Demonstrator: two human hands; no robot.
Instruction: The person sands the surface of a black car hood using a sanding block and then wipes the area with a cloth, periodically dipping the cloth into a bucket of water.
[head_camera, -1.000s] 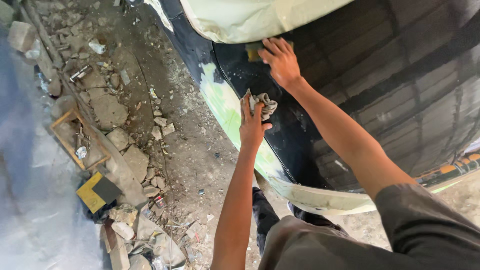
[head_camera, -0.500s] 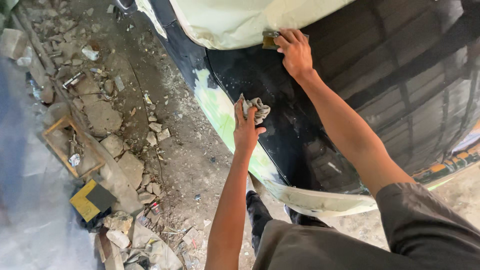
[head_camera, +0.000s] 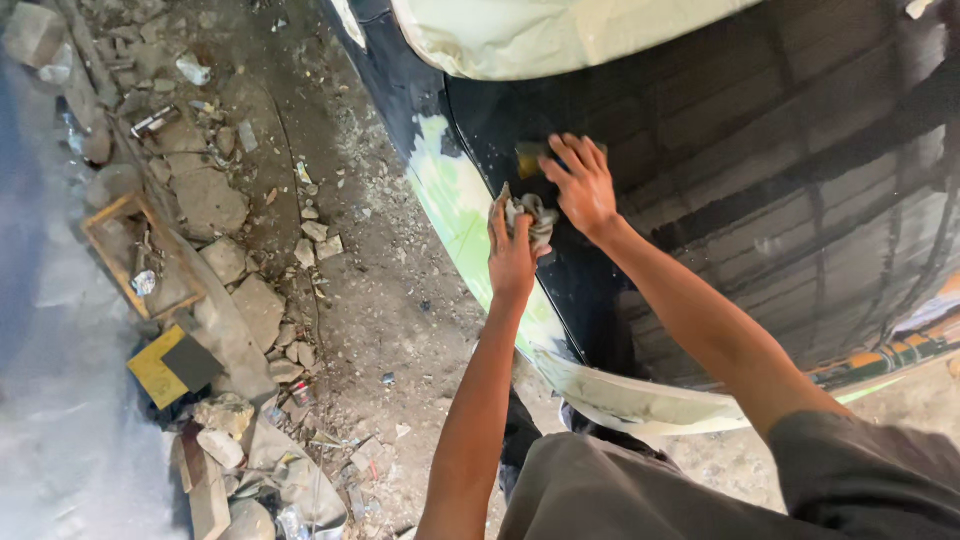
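A dirt floor (head_camera: 380, 300) strewn with broken stones and scraps is seen on the left of the head view, with a small wooden frame (head_camera: 140, 255) and a yellow and black block (head_camera: 172, 365) lying among the rubble. The right and upper part of the view is filled by a glossy black car panel (head_camera: 800, 180), edged by a pale green sanded strip (head_camera: 455, 205) and topped by a cream-coloured sheet (head_camera: 560, 35).

Both arms are stretched forward from the lower edge of the view and brought close together on the panel. The left arm is held nearly straight, bare to the elbow, and the left hand (head_camera: 512, 250) is closed around a crumpled grey rag (head_camera: 532, 215), which is pressed against the border between the black paint and the green strip. The right forearm is angled in from the lower right, out of a grey sleeve (head_camera: 870, 470). The right hand (head_camera: 582, 185) is laid palm down on the black paint, just beside the rag, with its fingers spread and curled over a small yellowish sanding block (head_camera: 530, 160), which is held flat against the panel and is partly hidden by the fingers.
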